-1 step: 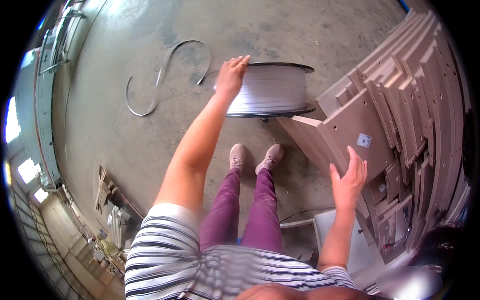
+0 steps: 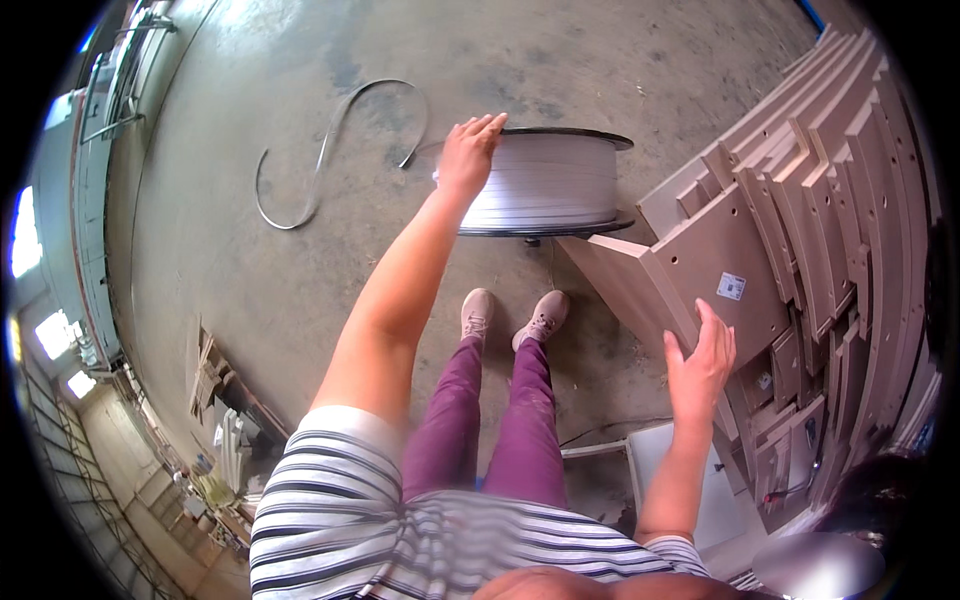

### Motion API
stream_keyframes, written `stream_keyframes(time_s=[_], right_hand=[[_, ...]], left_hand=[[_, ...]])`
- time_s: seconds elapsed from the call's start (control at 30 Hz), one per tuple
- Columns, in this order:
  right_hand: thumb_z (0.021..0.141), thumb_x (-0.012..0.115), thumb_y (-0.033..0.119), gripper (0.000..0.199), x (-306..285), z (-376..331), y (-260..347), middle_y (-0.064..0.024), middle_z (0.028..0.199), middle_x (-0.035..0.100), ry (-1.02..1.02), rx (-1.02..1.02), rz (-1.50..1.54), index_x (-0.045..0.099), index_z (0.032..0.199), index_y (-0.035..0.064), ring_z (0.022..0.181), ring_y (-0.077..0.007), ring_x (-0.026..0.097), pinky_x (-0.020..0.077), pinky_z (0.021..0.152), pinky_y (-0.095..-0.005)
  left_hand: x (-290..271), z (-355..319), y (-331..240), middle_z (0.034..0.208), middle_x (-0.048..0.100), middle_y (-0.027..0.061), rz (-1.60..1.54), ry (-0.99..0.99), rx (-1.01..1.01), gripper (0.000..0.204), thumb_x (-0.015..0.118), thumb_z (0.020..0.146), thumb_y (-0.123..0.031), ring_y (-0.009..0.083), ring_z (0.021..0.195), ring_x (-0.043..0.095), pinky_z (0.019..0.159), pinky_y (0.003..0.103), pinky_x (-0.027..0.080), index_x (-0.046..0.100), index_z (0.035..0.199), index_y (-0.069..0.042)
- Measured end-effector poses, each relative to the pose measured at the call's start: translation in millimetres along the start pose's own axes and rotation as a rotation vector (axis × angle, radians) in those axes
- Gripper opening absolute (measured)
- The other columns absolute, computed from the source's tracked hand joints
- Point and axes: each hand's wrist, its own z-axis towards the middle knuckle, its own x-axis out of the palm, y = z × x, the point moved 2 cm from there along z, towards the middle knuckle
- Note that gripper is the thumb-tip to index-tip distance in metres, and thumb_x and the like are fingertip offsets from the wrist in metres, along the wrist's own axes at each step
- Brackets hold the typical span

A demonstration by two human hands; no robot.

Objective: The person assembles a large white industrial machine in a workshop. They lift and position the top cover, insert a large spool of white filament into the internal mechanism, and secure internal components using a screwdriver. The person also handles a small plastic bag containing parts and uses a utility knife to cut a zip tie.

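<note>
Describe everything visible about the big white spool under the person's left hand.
The spool is a wide reel wound full with flat white banding, between two thin dark round flanges, top and bottom. It stands upright with its axis vertical, just above the concrete floor, on a small dark support glimpsed beneath it. The left hand rests on its upper left edge, fingers on the top flange. A tan board from the leaning stack reaches close to its lower right; contact cannot be told.
</note>
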Motion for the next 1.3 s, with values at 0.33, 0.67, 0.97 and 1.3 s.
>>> stream_keyframes(time_s=[0.33, 0.67, 0.97, 1.3], right_hand=[[0.067, 0.079, 0.009, 0.055, -4, 13, 5, -0.0143, 0.108, 0.063, -0.025, -0.036, 0.042, 0.056, 0.117, 0.0063, 0.101, -0.0329, 0.059, 0.0454, 0.089, -0.0423], [0.066, 0.08, 0.011, 0.058, -8, 15, 8, -0.0128, 0.109, 0.062, 0.01, -0.03, 0.047, 0.055, 0.118, 0.0069, 0.102, -0.0313, 0.059, 0.0443, 0.09, -0.0425], [0.06, 0.084, 0.012, 0.07, -17, 17, 18, -0.0126, 0.114, 0.06, 0.037, -0.056, -0.011, 0.053, 0.123, 0.0066, 0.106, -0.0326, 0.055, 0.0412, 0.094, -0.0447], [0.08, 0.067, 0.008, 0.036, -32, 17, 112, -0.0156, 0.117, 0.059, -0.133, -0.338, 0.286, 0.057, 0.114, 0.001, 0.11, -0.0314, 0.056, 0.0438, 0.095, -0.0419]], left_hand=[[-25, -12, -6, 0.136, 0.049, 0.0162, 0.012, -0.142, -0.041, 0.056, 0.064, 0.089, -0.026, 0.0346, 0.127, 0.044, 0.105, 0.043, 0.035, 0.044, 0.139, -0.012], [-38, -126, -26, 0.126, 0.052, 0.0106, -0.075, 0.077, -0.034, 0.058, 0.07, 0.082, -0.028, 0.0306, 0.116, 0.048, 0.098, 0.042, 0.036, 0.046, 0.132, -0.012], [-50, -144, -9, 0.133, 0.048, 0.0097, -0.039, 0.152, -0.12, 0.071, 0.076, 0.074, -0.025, 0.0302, 0.122, 0.045, 0.103, 0.043, 0.034, 0.043, 0.136, -0.013], [-51, -175, 24, 0.104, 0.063, 0.0051, -0.078, -0.059, -0.203, 0.027, 0.069, 0.074, -0.011, 0.0281, 0.1, 0.057, 0.101, 0.047, 0.039, 0.064, 0.101, -0.012]])
